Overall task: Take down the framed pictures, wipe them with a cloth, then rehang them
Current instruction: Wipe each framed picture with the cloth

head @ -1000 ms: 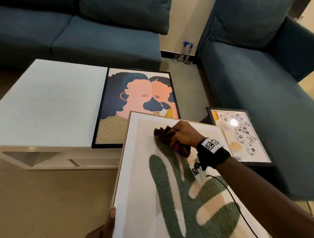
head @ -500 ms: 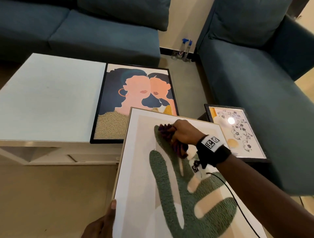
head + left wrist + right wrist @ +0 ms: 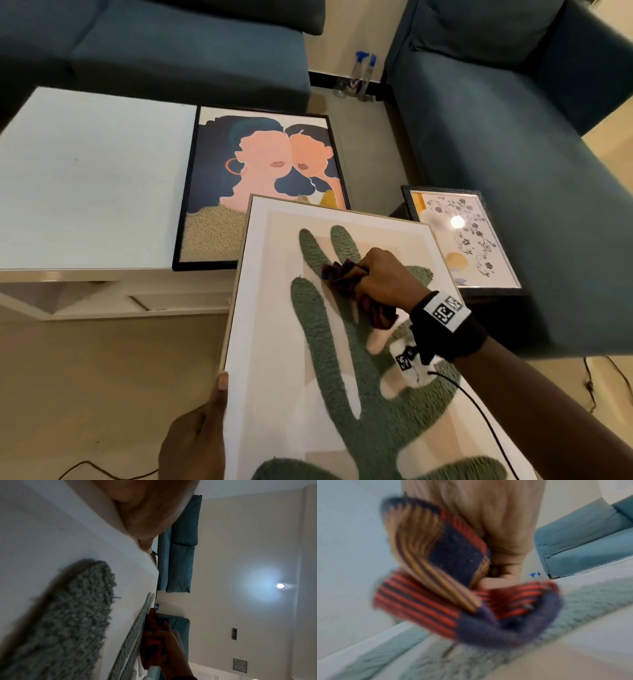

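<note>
Cactus picture getting a wipe-down

The big picture (image 3: 274,308) has a pale frame, white mat and a fuzzy green cactus on beige, held tilted in front of the tabletop (image 3: 85,178). The left hand (image 3: 195,435) has its grip curled round the left edge, thumb on top. The right hand (image 3: 387,277) is closed tight on a bunched red-and-navy striped cloth (image 3: 346,277), pressing it against the cactus arms.
</note>
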